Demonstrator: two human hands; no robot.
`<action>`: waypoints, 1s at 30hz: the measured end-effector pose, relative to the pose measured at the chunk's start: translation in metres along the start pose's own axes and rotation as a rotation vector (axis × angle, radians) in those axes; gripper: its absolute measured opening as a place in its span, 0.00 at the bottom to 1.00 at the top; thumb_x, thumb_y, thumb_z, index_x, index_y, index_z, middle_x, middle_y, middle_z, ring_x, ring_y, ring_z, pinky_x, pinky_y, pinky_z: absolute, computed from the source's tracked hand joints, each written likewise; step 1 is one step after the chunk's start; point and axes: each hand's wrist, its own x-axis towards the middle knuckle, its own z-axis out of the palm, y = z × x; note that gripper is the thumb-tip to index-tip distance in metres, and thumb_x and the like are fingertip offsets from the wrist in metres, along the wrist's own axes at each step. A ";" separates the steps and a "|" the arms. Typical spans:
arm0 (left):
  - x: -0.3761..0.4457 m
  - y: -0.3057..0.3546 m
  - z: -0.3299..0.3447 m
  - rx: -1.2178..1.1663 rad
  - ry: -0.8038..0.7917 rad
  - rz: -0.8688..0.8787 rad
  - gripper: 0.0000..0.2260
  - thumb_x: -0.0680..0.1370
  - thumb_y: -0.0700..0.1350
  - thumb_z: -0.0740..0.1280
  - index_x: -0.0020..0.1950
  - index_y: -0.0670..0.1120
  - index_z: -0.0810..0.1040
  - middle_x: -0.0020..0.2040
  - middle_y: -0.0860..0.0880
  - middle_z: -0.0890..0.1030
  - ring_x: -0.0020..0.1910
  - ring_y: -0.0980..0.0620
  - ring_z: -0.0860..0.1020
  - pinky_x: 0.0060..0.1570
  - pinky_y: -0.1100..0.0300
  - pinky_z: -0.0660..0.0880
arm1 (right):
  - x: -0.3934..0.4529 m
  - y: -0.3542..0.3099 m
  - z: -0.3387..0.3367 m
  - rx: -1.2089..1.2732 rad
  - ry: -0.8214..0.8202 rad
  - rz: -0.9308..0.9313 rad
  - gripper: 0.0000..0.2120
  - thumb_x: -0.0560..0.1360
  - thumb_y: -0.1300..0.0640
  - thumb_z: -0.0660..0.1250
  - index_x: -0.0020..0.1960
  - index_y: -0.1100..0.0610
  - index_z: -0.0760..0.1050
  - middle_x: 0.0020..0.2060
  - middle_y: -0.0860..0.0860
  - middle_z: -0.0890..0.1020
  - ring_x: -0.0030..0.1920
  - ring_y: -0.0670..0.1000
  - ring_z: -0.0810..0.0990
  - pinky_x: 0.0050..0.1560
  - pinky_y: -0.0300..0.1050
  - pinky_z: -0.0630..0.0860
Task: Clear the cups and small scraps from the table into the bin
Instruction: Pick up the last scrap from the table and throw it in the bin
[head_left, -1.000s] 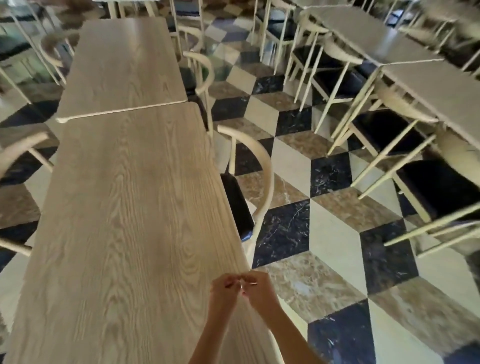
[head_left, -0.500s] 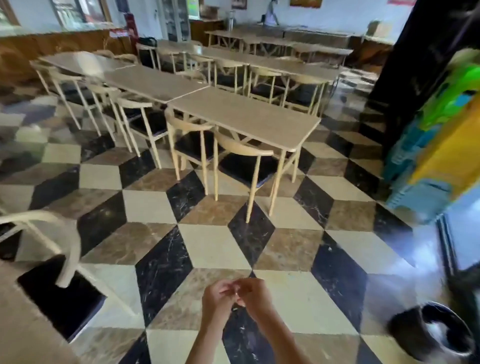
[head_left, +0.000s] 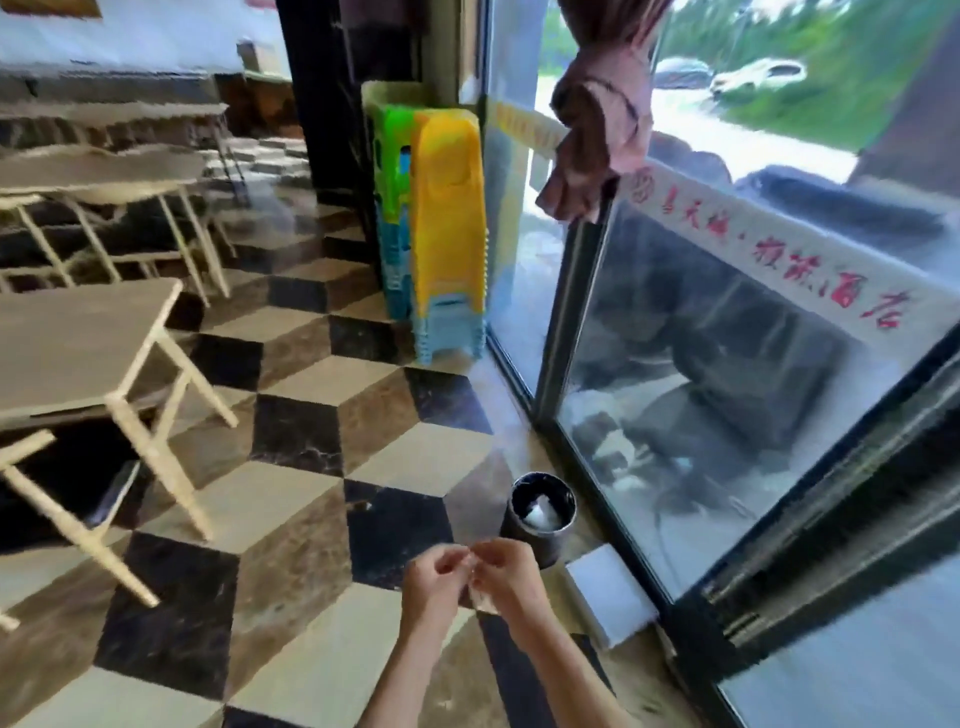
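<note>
Both hands' fingers (head_left: 470, 558) pinching small scrap (head_left: 475, 582) betw. them, near bin (head_left: 543, 519).

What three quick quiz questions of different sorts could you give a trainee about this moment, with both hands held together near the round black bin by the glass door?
1. True or false: the round black bin already has something white inside it.
2. Multiple choice: the stack of yellow, green and blue plastic stools stands (A) on a table, (B) on the floor beside the glass door, (C) inside the bin.
3. Fill in: the left hand and right hand pinch a small pale scrap held ____ the checkered tile floor, not over the bin.

Key: 1 true; 2 B; 3 above.
</note>
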 end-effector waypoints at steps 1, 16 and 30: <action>0.014 0.007 0.016 0.008 -0.034 0.001 0.05 0.74 0.36 0.72 0.41 0.46 0.84 0.37 0.46 0.86 0.37 0.47 0.84 0.36 0.58 0.82 | 0.014 0.001 -0.014 0.004 0.030 0.003 0.11 0.63 0.59 0.66 0.38 0.67 0.80 0.29 0.55 0.79 0.31 0.49 0.76 0.33 0.45 0.72; 0.240 0.056 0.182 0.120 -0.274 -0.076 0.06 0.73 0.34 0.72 0.41 0.45 0.85 0.36 0.48 0.86 0.38 0.52 0.84 0.42 0.58 0.81 | 0.233 0.014 -0.128 0.032 0.277 0.220 0.07 0.67 0.62 0.67 0.33 0.55 0.82 0.23 0.44 0.79 0.25 0.38 0.72 0.27 0.31 0.66; 0.398 -0.016 0.312 0.187 -0.257 -0.301 0.05 0.72 0.34 0.73 0.42 0.43 0.84 0.37 0.47 0.86 0.40 0.51 0.84 0.43 0.63 0.79 | 0.412 0.139 -0.184 0.034 0.144 0.457 0.08 0.69 0.58 0.69 0.45 0.53 0.85 0.35 0.49 0.87 0.38 0.46 0.85 0.41 0.44 0.80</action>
